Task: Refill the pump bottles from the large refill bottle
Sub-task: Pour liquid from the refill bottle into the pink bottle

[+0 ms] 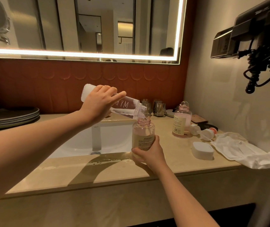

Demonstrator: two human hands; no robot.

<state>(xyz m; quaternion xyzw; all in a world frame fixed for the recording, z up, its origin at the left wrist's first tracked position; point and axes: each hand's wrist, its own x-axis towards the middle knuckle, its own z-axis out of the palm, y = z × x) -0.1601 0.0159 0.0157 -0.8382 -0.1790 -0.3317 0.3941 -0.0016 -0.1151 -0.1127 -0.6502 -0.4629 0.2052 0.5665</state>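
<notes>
The left hand (98, 104) wraps the big clear plastic refill bottle (126, 106), mouth tipped toward four o'clock, pouring into the small pink pump bottle (143, 136). The right hand (150, 154) hugs it steady.

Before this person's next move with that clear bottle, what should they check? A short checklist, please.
1. Spout alignment: ok. The mouth of the large clear refill bottle with white lettering sits over the open neck of the pink-tinted, cream-labelled pump bottle.
2. Pouring grip: ok. The left hand wraps the refill bottle's body.
3. Receiving bottle steadied: ok. The right hand grips its base.
4. Fill level: cannot tell; label and hand hide it.
5. Dry counter: not ok. A puddle lies on the beige stone counter beside the sink.
6. Next bottle ready: ok. The second pink bottle stands open, white pump heads lying beside it.
</notes>
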